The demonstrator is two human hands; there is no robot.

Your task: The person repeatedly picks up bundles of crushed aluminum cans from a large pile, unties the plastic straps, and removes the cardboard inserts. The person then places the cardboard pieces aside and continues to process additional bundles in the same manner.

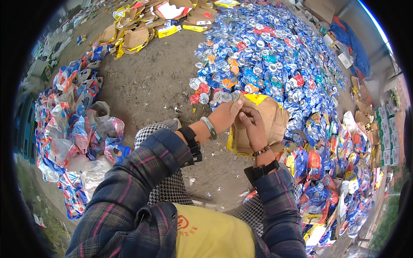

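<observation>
A flattened brown cardboard piece with yellow edges (266, 124) is held up in front of my knees. My left hand (226, 114), with a jade-like bangle at its wrist, pinches the cardboard's upper left edge between thumb and fingers. My right hand (253, 127), wearing a beaded bracelet, lies over the cardboard just right of and below the left one. Its thumb and fingers are bent near that same edge; whether they grip it is hard to tell. Just beyond the cardboard spreads a large heap of crushed drink cans (271, 61), mostly blue, some red, orange and green.
Crumpled plastic wrappers (77, 129) are piled at the left. Torn cardboard (135, 38) lies at the top left. Packs of cans in printed wrap (319, 190) fill the right side. Stacked green and white cartons (387, 138) stand at the far right. Dirt ground (138, 87) shows between the piles.
</observation>
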